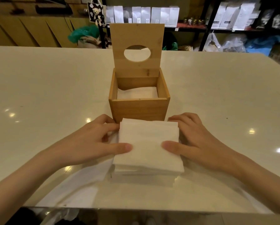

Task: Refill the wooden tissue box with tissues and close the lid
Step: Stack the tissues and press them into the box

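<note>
While both hands, left and right, clasped the tissues at six o'clock of the open box on the tabletop, I feared loose sheets fanning out, or snagging its rim.

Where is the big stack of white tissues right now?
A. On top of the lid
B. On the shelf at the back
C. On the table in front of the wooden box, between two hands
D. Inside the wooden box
C. The stack of white square tissues sits on the pale glossy table, in front of the open square wooden tissue box, with the left hand and right hand on its sides.
</note>
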A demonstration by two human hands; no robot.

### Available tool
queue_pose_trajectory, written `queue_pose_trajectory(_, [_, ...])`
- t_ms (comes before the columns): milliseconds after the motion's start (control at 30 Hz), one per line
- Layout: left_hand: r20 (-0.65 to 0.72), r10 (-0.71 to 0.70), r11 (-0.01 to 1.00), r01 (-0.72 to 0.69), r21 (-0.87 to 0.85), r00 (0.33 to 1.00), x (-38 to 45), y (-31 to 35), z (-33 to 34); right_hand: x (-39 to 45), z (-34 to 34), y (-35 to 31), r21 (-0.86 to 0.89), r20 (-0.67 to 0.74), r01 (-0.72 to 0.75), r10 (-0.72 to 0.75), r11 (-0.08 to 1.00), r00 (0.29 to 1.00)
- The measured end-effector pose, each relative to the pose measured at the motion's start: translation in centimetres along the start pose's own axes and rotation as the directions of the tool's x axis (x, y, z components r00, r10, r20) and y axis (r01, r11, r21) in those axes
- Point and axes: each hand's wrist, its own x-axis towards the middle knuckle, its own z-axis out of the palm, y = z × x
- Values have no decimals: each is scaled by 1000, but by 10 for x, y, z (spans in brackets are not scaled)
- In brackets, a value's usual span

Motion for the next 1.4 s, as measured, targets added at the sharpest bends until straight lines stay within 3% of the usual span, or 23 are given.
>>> queue_pose_trajectory(200, [80, 21, 999, -17, -49, 997, 3, -3, 2, 3, 1, 7, 27, 71, 15, -16, 1000, 997])
queue_pose_trajectory(433, [77, 3, 981, 12, -192, 997, 4, -5, 12, 5, -4, 1, 167, 124, -11, -10, 986, 992])
queue_pose_trajectory(567, [52, -8, 928, 27, -372, 999, -1, 5, 13, 0, -7, -6, 270, 93, -22, -3, 963, 996])
queue_pose_trajectory(667, [38, -14, 919, 28, -393, 999, -1, 7, 10, -4, -9, -11, 375, 112, -58, 17, 925, 994])
queue_pose_trajectory(867, [117, 38, 793, 41, -608, 992, 0, 12, 6, -6, -18, -13, 465, 160, -100, 27, 879, 987])
queue_pose_trajectory(1067, [23, 47, 807, -25, -591, 999, -2, 28, -2, -7, -42, -18, 411, 235, -81, -19, 908, 972])
queue_pose_trajectory(1133, [-10, 114, 822, -100, -561, 993, -5, 35, -12, -7, -52, -22, 365, 277, -40, -68, 930, 958])
queue_pose_trajectory(1233, [-40, 271, 810, -250, -530, 962, -10, 48, -30, -5, -69, -26, 333, 202, 41, -113, 942, 973])
queue_pose_trajectory(1400, [-263, 297, 725, -396, -563, 918, -6, 56, -60, 11, -103, -40, 434, -38, 177, -179, 883, 983])
